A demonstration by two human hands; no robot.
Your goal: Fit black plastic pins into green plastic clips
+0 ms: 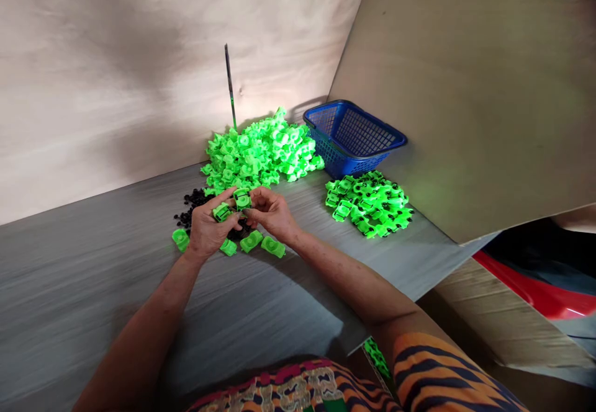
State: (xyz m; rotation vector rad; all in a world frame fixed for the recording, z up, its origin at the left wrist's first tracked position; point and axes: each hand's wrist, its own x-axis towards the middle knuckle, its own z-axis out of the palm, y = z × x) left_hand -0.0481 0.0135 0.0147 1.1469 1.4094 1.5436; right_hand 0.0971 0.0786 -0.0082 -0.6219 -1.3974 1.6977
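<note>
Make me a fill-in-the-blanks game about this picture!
1. The basket is coloured ____.
2. Both hands, left and right, hold small ____ parts.
3. The tiny pieces beside the left hand are coloured ____.
4. The basket stands to the ____ of the big pile.

Missing words: blue, green, black, right

Your grey table (93,288) carries a large heap of green parts (261,151), a blue basket (351,136) beside it, a smaller green pile with black pieces (370,204), loose black bits (193,204) and single green parts (272,246)
</note>
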